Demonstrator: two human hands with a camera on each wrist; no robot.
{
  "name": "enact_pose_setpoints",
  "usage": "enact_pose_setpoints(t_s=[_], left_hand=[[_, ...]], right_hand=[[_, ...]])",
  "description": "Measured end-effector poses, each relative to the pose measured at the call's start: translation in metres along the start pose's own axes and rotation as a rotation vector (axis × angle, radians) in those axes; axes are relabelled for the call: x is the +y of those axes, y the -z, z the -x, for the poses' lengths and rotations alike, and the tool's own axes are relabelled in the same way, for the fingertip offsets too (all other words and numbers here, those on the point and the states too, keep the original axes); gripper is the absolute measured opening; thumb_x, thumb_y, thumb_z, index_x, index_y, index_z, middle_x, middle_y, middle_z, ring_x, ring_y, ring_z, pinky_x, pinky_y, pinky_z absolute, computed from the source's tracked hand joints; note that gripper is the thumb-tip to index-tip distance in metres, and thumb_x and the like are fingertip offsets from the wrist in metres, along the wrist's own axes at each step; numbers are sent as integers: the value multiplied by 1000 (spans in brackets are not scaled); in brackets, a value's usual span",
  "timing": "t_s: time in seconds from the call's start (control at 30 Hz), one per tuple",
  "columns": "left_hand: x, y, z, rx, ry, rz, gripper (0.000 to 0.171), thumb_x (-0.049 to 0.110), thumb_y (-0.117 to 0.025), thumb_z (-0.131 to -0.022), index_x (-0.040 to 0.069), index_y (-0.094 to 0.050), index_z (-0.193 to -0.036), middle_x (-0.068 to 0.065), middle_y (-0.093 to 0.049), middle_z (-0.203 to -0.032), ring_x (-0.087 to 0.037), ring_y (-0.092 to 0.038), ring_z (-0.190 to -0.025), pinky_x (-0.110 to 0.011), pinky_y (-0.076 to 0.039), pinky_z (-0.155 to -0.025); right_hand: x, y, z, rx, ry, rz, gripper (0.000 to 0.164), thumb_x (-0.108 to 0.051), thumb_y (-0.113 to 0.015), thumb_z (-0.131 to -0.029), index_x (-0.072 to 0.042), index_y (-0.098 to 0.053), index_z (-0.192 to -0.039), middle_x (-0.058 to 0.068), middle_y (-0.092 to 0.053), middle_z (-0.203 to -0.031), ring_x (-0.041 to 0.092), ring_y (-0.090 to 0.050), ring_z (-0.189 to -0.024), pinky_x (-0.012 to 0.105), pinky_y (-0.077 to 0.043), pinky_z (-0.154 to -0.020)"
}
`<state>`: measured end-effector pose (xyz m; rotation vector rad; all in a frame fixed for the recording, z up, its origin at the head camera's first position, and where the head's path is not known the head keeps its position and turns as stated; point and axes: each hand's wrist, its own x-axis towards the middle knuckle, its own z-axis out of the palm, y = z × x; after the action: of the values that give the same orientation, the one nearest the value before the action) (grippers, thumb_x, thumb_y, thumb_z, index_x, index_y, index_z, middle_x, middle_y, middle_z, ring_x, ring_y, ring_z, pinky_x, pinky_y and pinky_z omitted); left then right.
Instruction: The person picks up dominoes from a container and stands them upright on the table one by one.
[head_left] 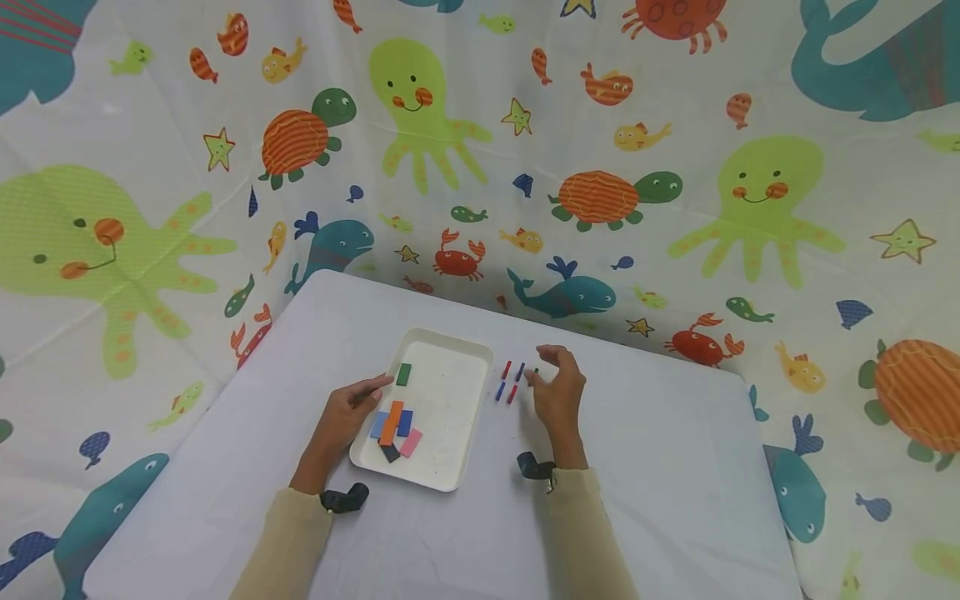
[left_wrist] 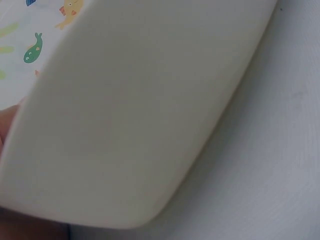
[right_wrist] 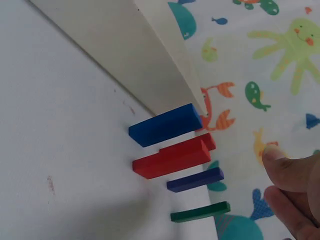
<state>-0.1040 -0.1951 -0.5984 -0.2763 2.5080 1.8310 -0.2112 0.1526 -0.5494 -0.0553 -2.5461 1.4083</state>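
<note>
My left hand (head_left: 347, 417) rests against the left rim of a white tray (head_left: 450, 400), fingers extended along the edge. The left wrist view is filled by the tray's outer wall (left_wrist: 130, 125), with a fingertip (left_wrist: 7, 122) past its edge. Right of the tray, small dominoes stand upright in a cluster: a blue one (right_wrist: 166, 125), a red one (right_wrist: 172, 159) before another red one, a purple-blue one (right_wrist: 195, 180) and a green one (right_wrist: 200, 212). My right hand (head_left: 558, 396) hovers beside the green one, thumb and index finger apart with nothing between them.
Inside the tray lie a green domino (head_left: 403, 374) alone and a pile with an orange one (head_left: 392, 423), blue ones, a pink one (head_left: 411, 443) and a black one (head_left: 389, 452). A white cloth covers the table (head_left: 660, 467); a sea-animal curtain (head_left: 480, 125) hangs behind.
</note>
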Motion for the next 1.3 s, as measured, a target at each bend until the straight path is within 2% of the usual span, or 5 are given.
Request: enact_pose_setpoints(t_s=[0.43,0.6,0.87,1.07,1.3], left_hand=[[2,1,0,-5,5,15,38,20,-61,-109,16,-66,-146,-7,-51,-164,-30,-39,-159,-49,-35,-128],[1,1,0,-4,12,8,38,20,-61,-109,16,-65,-147,-7,-51,-165,-31,-39,-159,-50,-35,-128],[1,0,1,0,8,-12,39,20,-60,-110,15,-64,-148,-9,-50,-165,-33,-39,-159,-52,-35,-128],[1,0,1,5,13,-4,37,20,-60,-110,16,-65,-147,-7,-51,-164,-30,-40,-159,-49,-35,-128],[1,0,0,8,1,-11,38,20,-60,-110,15,-65,-147,-9,-52,-164,-32,-41,-158,-50,-36,-127]], right_hand=[[-23,3,7,-41,46,-29,36,-13,-82,-94,-24,-67,-125,-3,-73,-128,22,-68,-126,55,-52,-116],[-27,-1,13,-77,80,-30,36,-13,-83,-94,-24,-68,-125,-4,-73,-127,20,-68,-125,62,-39,-125],[-34,-7,23,-143,104,-60,36,-14,-82,-94,-25,-69,-125,-5,-74,-127,22,-69,-122,48,-64,-99],[-37,-13,30,-179,148,-23,38,-13,-85,-91,-24,-69,-123,-6,-75,-125,20,-70,-123,49,-54,-115],[-39,-21,40,-235,216,-59,40,-4,-86,-87,-18,-71,-122,0,-76,-121,26,-70,-116,56,-55,-111]])
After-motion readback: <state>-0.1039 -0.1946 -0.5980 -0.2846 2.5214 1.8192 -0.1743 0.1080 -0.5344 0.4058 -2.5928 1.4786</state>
